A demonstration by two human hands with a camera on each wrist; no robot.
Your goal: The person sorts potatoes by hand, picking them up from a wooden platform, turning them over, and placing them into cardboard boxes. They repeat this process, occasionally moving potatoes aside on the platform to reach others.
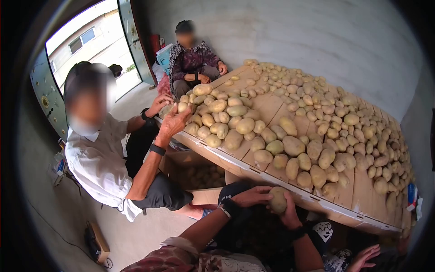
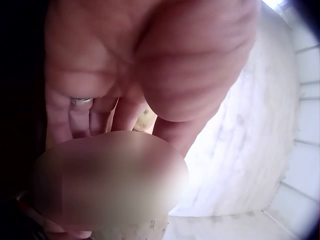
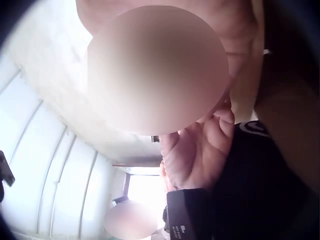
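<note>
In the head view, a round, yellowish-brown potato (image 1: 278,201) is held between my two hands, just off the near edge of the table. My right hand (image 1: 290,216) grips it from the right. From the other side my left hand (image 1: 253,196) holds it with the fingertips. The left wrist view has the palm of that left hand (image 2: 145,55) close up, a ring on one finger and a bit of potato (image 2: 145,120) showing between the fingers. A blurred patch hides much of the right hand (image 3: 245,45) in the right wrist view.
Many potatoes (image 1: 293,146) cover the cardboard-topped table (image 1: 253,171). A person in white (image 1: 97,156) handles potatoes on the left; another person (image 1: 192,61) sits at the far end. A box of potatoes (image 1: 206,196) stands below. Someone's hand (image 1: 364,258) shows at lower right.
</note>
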